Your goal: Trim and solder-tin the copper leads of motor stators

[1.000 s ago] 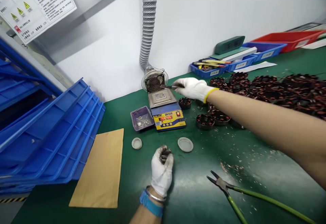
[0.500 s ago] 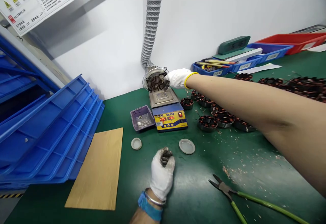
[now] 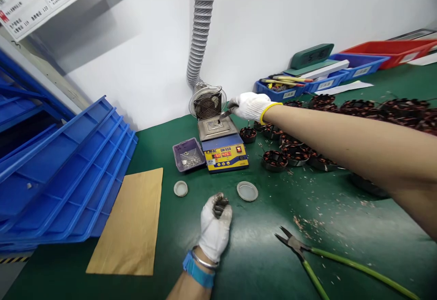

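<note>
My right hand (image 3: 251, 107), in a white glove with a yellow cuff, pinches a small dark tool (image 3: 224, 115) whose tip is over the metal top of the yellow and blue heating unit (image 3: 226, 156). My left hand (image 3: 215, 225), gloved with darkened fingertips, rests on the green table with its fingers curled; whether anything is inside is hidden. Two small round dishes (image 3: 247, 191) (image 3: 180, 188) lie near it. A purple tray (image 3: 189, 155) with small metal bits stands left of the unit. Behind the unit is a round fan grille (image 3: 207, 105).
Green-handled cutters (image 3: 297, 245) lie at the lower right. Copper-wound rings (image 3: 275, 160) crowd the right side. Stacked blue crates (image 3: 78, 172) and a cardboard sheet (image 3: 129, 222) are at left. Blue and red bins (image 3: 389, 49) line the back; a grey hose (image 3: 201, 27) hangs down.
My right hand has moved a little right, away from the grille, and the tool tip is now lower over the plate. The view has shifted slightly. My left hand keeps its curled pose.
</note>
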The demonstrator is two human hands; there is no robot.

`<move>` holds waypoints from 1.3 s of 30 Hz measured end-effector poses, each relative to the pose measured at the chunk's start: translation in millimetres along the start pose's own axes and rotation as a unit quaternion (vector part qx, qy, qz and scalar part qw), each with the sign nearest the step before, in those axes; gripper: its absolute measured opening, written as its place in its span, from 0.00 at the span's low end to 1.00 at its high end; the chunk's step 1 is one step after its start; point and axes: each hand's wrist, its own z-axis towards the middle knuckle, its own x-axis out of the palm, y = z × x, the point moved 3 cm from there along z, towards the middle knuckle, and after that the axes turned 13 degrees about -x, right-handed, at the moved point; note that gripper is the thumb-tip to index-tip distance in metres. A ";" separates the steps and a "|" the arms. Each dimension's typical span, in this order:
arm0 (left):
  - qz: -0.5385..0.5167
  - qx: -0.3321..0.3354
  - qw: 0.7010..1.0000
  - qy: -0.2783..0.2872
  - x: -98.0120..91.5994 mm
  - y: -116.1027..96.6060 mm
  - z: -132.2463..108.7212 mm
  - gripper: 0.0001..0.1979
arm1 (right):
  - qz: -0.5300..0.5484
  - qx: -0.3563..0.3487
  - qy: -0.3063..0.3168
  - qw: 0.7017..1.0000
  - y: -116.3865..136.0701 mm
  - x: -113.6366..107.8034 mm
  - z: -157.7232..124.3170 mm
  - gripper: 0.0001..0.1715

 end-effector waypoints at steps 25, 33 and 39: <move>0.020 0.007 1.000 0.003 -4.2 1.8 -1.1 0.28 | 0.211 -0.002 -0.026 0.977 -16.5 62.7 5.3 0.19; -0.003 -0.006 1.000 -0.004 -2.0 0.0 -2.7 0.28 | 0.223 0.027 -0.065 0.972 -27.9 62.9 2.7 0.20; 0.019 -0.003 1.000 0.000 -5.9 1.3 -2.5 0.28 | 0.231 0.011 -0.064 0.971 -16.5 67.3 13.9 0.22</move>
